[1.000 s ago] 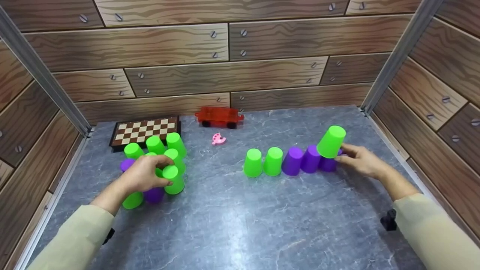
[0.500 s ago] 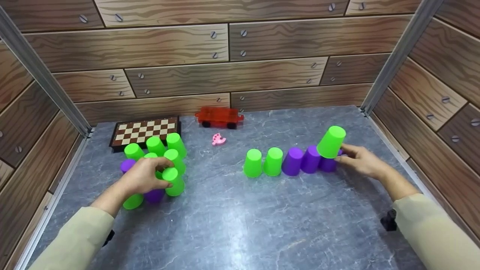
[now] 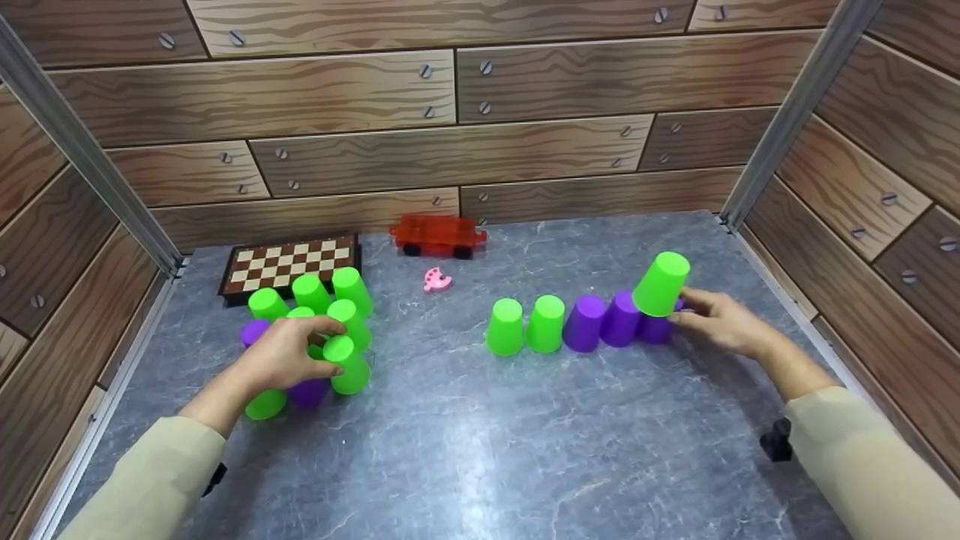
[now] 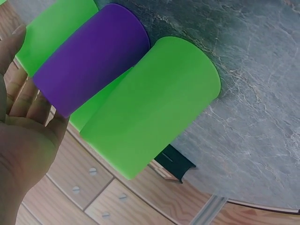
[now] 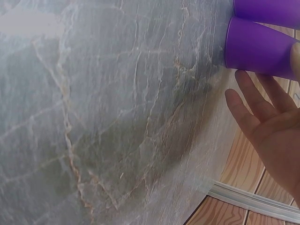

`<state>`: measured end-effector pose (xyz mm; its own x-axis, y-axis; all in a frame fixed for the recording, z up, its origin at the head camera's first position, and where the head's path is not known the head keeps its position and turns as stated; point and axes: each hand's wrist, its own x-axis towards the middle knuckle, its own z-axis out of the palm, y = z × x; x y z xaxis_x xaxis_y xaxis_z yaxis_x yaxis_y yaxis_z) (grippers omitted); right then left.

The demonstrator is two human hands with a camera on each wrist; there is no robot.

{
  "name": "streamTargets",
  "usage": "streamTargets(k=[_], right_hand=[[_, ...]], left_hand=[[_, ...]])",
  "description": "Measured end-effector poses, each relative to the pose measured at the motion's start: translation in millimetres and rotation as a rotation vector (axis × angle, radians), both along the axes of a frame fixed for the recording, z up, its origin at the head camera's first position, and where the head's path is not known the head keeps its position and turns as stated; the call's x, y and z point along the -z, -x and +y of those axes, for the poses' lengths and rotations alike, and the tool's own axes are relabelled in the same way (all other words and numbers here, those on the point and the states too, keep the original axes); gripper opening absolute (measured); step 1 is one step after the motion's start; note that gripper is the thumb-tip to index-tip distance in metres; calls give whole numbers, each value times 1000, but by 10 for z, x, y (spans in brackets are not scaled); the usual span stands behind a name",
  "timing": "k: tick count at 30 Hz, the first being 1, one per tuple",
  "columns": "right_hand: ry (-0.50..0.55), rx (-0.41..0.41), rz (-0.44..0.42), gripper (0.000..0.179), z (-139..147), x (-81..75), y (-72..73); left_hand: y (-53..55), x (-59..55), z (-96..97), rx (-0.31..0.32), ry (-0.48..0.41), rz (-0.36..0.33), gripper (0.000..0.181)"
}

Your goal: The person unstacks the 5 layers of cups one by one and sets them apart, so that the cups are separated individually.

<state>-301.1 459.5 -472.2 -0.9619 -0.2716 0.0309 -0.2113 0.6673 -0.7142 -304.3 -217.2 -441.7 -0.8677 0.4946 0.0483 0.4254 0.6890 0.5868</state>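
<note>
On the left, my left hand (image 3: pixel 289 351) holds the upper part of a green cup (image 3: pixel 349 366), its thumb against the near side. A purple cup (image 3: pixel 307 392) and a green cup (image 4: pixel 154 108) stand beside it, upside down. At the right end of a cup row, my right hand (image 3: pixel 720 321) grips the top of a purple cup (image 5: pixel 262 47) between thumb and forefinger. Over that purple cup a green cup (image 3: pixel 662 283) sits upside down, apparently on the cup tops. In the right wrist view, several fingers (image 5: pixel 253 105) are spread loosely.
To the left of the purple cups stand two green cups (image 3: pixel 545 324). Several more cups (image 3: pixel 312 292) stand behind my left hand, near a chessboard (image 3: pixel 291 264). A red toy wagon (image 3: pixel 439 235) and a pink toy piece (image 3: pixel 436 280) lie near the wooden back wall (image 3: pixel 360 161).
</note>
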Motion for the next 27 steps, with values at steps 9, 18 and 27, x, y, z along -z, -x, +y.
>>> streamTargets(k=[9, 18, 27], right_hand=[[20, -10, -14, 59, 22, 10, 3], [-5, 19, 0, 59, 15, 0, -12], [-19, 9, -10, 59, 6, -6, -6]], left_hand=[[-38, -259, 7, -25, -30, 6, 59], [41, -744, 308, 3, -89, 97, 55], [266, -1024, 1130, 97, -188, 106, 59]])
